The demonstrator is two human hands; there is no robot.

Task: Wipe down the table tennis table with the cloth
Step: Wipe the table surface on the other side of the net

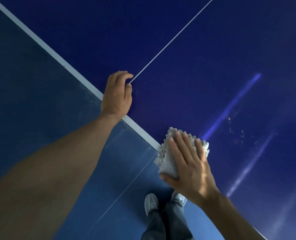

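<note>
The dark blue table tennis table [187,58] fills the upper right of the head view, with a white edge line running diagonally and a thin white centre line meeting it. A folded grey-white cloth [168,153] lies at the table's near edge. My right hand [190,163] presses flat on the cloth with straight fingers, the thumb along its lower side. My left hand [117,96] rests on the table edge where the centre line ends, fingers loosely bent, holding nothing.
A lighter blue floor [31,84] lies left of and below the table edge. My two grey shoes [151,203] and dark trousers stand on it at the bottom centre. Small water droplets [237,129] and light streaks show on the table at right.
</note>
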